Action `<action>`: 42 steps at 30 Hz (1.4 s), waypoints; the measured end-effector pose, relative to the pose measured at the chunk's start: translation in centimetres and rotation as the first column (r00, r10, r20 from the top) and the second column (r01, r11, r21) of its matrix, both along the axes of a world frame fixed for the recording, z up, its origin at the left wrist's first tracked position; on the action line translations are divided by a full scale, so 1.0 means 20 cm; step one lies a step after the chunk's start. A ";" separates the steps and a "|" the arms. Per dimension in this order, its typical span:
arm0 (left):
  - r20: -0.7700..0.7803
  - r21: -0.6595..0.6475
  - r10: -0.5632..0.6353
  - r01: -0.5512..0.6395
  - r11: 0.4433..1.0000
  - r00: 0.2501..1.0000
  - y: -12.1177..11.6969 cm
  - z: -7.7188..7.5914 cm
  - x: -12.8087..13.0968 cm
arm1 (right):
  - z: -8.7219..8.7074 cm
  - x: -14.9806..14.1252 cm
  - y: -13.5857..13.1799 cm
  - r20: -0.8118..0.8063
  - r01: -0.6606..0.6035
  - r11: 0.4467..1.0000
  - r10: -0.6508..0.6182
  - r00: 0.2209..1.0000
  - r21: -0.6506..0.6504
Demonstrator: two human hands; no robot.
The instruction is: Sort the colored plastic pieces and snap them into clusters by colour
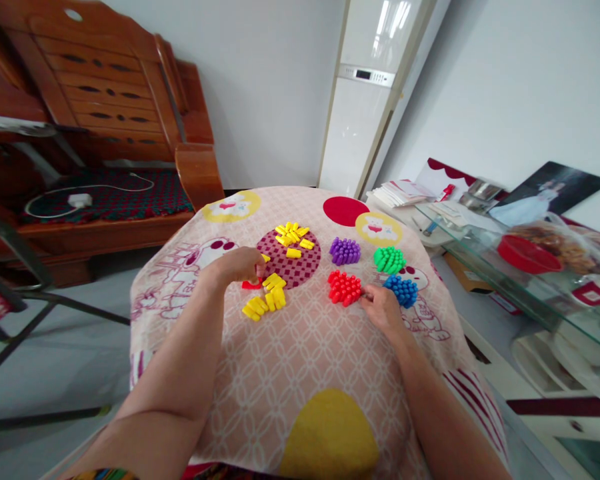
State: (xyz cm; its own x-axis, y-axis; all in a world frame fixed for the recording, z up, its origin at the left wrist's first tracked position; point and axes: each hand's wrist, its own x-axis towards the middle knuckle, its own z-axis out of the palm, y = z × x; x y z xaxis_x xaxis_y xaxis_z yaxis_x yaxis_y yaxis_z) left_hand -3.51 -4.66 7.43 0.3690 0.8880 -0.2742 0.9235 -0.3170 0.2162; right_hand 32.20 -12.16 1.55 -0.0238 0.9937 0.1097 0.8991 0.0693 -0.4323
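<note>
My left hand (237,265) is curled over the left side of the table, fingers pinched together. A small yellow plastic piece shows at its fingertips, but whether it is gripped I cannot tell. Just below lies a red piece (251,285), beside neat rows of yellow pieces (274,297). A looser heap of yellow pieces (291,233) lies farther back. On the right, my right hand (381,307) has its closed fingertips against the edge of a cluster of red pegs (345,288); what they hold is hidden. Close by stand blue pegs (401,291), green pegs (389,260) and purple pegs (345,251).
A patterned cloth (300,360) covers the round table. To the right stands a glass-topped cabinet (480,247) with papers, a red bowl (529,253) and a photo (550,193). A wooden bench (105,120) is at the left, a white floor-standing unit (355,127) behind.
</note>
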 end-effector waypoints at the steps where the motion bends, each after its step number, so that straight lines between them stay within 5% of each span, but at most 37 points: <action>1: -0.001 0.002 0.004 -0.004 1.000 1.000 0.00 0.01 0.00 | 0.00 0.00 0.00 0.004 0.000 1.000 0.000 1.000 0.000; 5: 0.056 0.117 0.023 -0.029 0.993 0.998 -0.02 0.05 0.01 | 0.01 0.00 0.00 0.009 -0.003 1.000 0.003 1.000 -0.007; 11: 0.370 0.233 -0.065 -0.025 0.972 0.927 -0.04 0.06 0.17 | 0.02 -0.01 -0.01 0.017 -0.004 1.000 0.004 1.000 -0.008; 17: 0.573 0.265 -0.249 0.111 0.958 0.781 -0.08 -0.02 0.46 | 0.02 -0.01 -0.01 0.026 0.007 1.000 -0.007 1.000 0.000; 23: 0.634 0.304 -0.322 0.156 0.940 0.703 -0.11 -0.11 0.59 | 0.01 0.00 0.00 0.009 0.010 1.000 -0.010 1.000 0.006; 34: 0.625 0.318 -0.289 0.102 0.943 0.725 -0.09 -0.19 0.64 | 0.01 -0.01 -0.01 -0.020 0.011 1.000 -0.011 1.000 0.007; 38: 0.557 0.432 -0.207 -0.068 0.899 0.805 0.01 -0.16 0.54 | 0.01 -0.01 0.00 -0.008 0.002 1.000 -0.002 1.000 0.003; 42: 0.478 0.468 0.024 -0.278 0.839 0.878 0.24 -0.11 0.41 | 0.01 -0.01 0.00 0.018 0.006 1.000 -0.007 1.000 0.013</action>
State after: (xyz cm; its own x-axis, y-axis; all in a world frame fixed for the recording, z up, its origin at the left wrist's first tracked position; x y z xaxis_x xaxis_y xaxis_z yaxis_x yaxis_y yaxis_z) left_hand 4.62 0.19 5.22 0.1838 0.9030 0.3883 0.8149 -0.3609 0.4535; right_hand 32.08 -12.17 1.65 -0.0194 0.9923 0.1220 0.9071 0.0687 -0.4152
